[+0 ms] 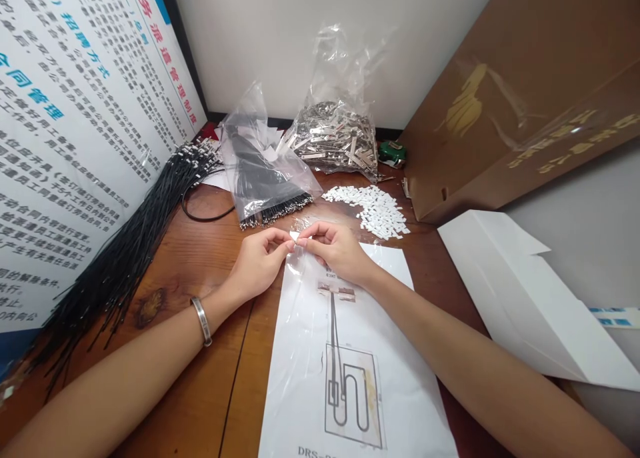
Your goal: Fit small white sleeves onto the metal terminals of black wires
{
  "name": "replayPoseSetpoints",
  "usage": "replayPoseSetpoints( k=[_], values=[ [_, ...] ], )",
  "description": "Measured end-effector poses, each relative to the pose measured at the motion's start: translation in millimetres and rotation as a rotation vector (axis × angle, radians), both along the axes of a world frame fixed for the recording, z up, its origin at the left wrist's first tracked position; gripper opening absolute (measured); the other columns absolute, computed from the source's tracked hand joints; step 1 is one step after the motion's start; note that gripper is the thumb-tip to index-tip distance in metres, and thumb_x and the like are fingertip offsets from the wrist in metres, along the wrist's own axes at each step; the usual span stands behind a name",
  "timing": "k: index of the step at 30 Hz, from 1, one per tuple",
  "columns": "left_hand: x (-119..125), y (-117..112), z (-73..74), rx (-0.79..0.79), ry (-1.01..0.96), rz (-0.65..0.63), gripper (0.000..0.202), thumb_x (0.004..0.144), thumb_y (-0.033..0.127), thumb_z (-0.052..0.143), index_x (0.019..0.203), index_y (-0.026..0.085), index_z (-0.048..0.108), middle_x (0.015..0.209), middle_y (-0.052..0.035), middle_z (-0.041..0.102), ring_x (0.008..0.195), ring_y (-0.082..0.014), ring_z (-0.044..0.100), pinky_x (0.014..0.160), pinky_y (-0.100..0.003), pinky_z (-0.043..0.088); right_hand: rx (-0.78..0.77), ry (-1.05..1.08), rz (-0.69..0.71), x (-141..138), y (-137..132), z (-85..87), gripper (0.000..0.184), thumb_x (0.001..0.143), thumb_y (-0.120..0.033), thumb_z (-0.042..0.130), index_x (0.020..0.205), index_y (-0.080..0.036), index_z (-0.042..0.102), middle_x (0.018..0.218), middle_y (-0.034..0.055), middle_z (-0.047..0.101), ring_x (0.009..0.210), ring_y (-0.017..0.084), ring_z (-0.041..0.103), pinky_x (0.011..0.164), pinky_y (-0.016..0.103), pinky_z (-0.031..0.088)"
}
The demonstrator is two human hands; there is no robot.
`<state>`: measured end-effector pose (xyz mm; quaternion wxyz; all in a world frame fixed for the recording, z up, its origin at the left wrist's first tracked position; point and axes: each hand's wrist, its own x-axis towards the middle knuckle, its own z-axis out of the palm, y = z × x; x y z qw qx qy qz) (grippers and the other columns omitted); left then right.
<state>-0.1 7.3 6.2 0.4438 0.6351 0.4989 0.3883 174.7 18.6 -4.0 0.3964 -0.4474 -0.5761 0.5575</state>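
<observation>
Fingertips of our left hand (263, 259) and right hand (337, 250) meet, thumbs and forefingers closed narrowly on a small white piece (294, 235) by the top of the printed sheet (297, 378); its finer details are too small to tell. We likely do best with a light, square pinch and steady wrists, since it could slip. More white pieces (383, 213) lie piled beyond our right hand.

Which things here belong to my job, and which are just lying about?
Likely belonging:
small white piece at your fingertips
pile of white pieces
bagged black cables
unbagged black cables
bagged metal strips
printed diagram sheet

Probably unrelated:
green tape measure
brown box
folded white card
</observation>
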Motion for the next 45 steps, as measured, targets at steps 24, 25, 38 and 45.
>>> replayPoseSetpoints(
  k=[24, 25, 38, 45],
  values=[
    [1.3, 0.5, 3.6, -0.012, -0.031, 0.016, 0.019, 0.081, 0.033, 0.061, 0.08, 0.014, 0.066, 0.077, -0.0032, 0.068, 0.072, -0.0147, 0.061, 0.07, -0.026, 0.047, -0.008, 0.145, -0.111, -2.3, -0.6, -0.3, 0.022, 0.066, -0.036, 0.078, 0.074, -0.017, 0.068, 0.057, -0.0034, 0.058, 0.041, 0.006, 0.042, 0.039, 0.022, 0.03],
    [1.4, 0.5, 3.4, -0.007, -0.03, 0.015, 0.019, 0.081, 0.033, 0.061, 0.08, 0.014, 0.066, 0.077, -0.0033, 0.068, 0.072, -0.0147, 0.061, 0.07, -0.026, 0.047, -0.005, 0.145, -0.111, -2.5, -0.6, -0.5, 0.022, 0.066, -0.035, 0.078, 0.074, -0.017, 0.068, 0.057, -0.0034, 0.058, 0.041, 0.006, 0.042, 0.039, 0.022, 0.03],
    [1.2, -0.4, 2.4, 0.022, 0.023, -0.006, 0.019, 0.082, 0.033, 0.061, 0.08, 0.015, 0.066, 0.077, -0.0026, 0.069, 0.071, -0.0142, 0.062, 0.067, -0.025, 0.048, 0.058, 0.068, -0.134, -3.3, -1.4, -0.9, 0.022, 0.067, -0.037, 0.077, 0.073, -0.017, 0.069, 0.056, -0.0023, 0.057, 0.045, 0.007, 0.039, 0.041, 0.024, 0.027],
    [0.8, 0.6, 0.7, 0.031, 0.001, -0.012, 0.019, 0.082, 0.034, 0.061, 0.08, 0.015, 0.066, 0.078, -0.0025, 0.069, 0.072, -0.0143, 0.062, 0.068, -0.025, 0.047, 0.097, 0.047, -0.143, -4.0, -3.1, -2.8, 0.019, 0.069, -0.035, 0.075, 0.074, -0.018, 0.069, 0.057, -0.002, 0.057, 0.045, 0.007, 0.036, 0.043, 0.025, 0.024]
  ],
)
